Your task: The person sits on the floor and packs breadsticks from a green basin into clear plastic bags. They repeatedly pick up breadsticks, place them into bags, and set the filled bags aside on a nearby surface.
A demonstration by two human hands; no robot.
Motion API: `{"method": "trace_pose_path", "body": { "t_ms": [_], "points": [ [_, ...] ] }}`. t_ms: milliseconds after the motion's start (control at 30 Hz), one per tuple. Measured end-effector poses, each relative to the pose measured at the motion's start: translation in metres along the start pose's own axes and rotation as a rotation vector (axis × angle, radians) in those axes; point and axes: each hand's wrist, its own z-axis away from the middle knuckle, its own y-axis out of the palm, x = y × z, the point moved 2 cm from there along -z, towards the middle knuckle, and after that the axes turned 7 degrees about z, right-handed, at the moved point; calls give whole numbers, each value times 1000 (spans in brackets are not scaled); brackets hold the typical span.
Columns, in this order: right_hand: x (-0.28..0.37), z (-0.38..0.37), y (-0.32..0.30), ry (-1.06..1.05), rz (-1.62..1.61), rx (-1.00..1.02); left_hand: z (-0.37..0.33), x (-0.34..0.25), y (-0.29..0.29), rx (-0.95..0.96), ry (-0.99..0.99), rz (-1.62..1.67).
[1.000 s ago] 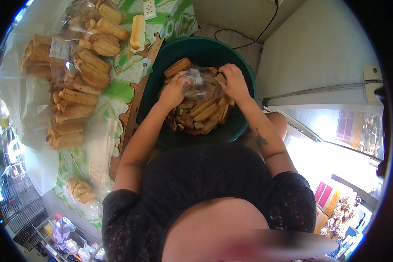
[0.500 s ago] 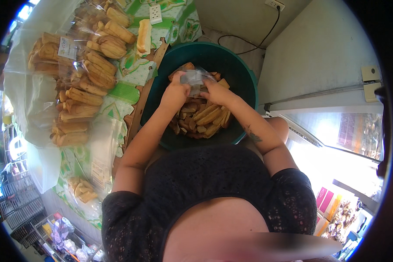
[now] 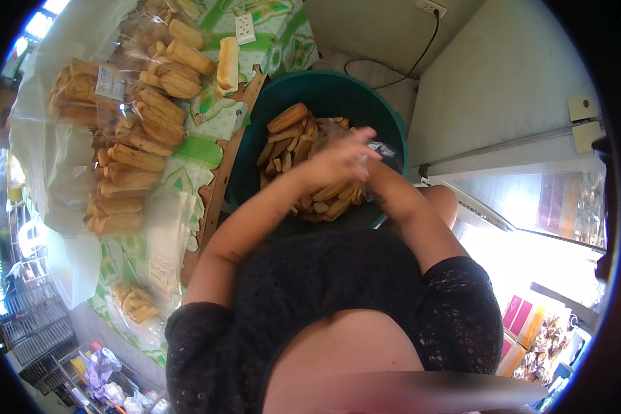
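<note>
My left hand [image 3: 339, 160] reaches across above a green tub [image 3: 255, 169]. It is a little blurred, with its fingers spread toward the right and nothing plainly held in them. My right forearm [image 3: 395, 196] rises from the right, and its hand is mostly hidden behind the left one. Crumpled clear plastic [image 3: 382, 148], apparently a bag, shows beside the hands at the tub's right side. Below them lie many brown, elongated pieces of bread [image 3: 283, 148], some whole-looking and some broken or sliced. Whether the right hand grips the plastic cannot be seen.
Bagged bread [image 3: 162, 114] crowds the table at the left, beside a single loaf [image 3: 228, 63] and a white power strip [image 3: 245, 29]. Flat clear bags [image 3: 169, 238] lie nearer. A white fridge or freezer [image 3: 504, 103] stands at the right. A cable [image 3: 421, 65] hangs behind the tub.
Both hands have left the clear bag's earlier spot over the tub's back. The left hand has swung right, across the right hand. The plastic is now at the tub's right side.
</note>
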Motion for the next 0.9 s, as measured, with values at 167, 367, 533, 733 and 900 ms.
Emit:
{"method": "trace_pose_path", "body": {
  "t_ms": [167,367,533,733,900],
  "points": [
    [-13,14,-3,69,-538,247,42,41,-86,-285,-81,-739],
    [1,33,-4,-339,-1302,784,40,80,-107,-300,-347,-520],
    [-4,29,-13,-264,-341,49,33,78,-79,-615,-366,-138],
    [19,44,-6,-344,-166,-97,45,62,-74,-517,-281,65],
    [34,55,-15,-281,-857,341,67,62,-78,-23,-376,361]
  ]
}}
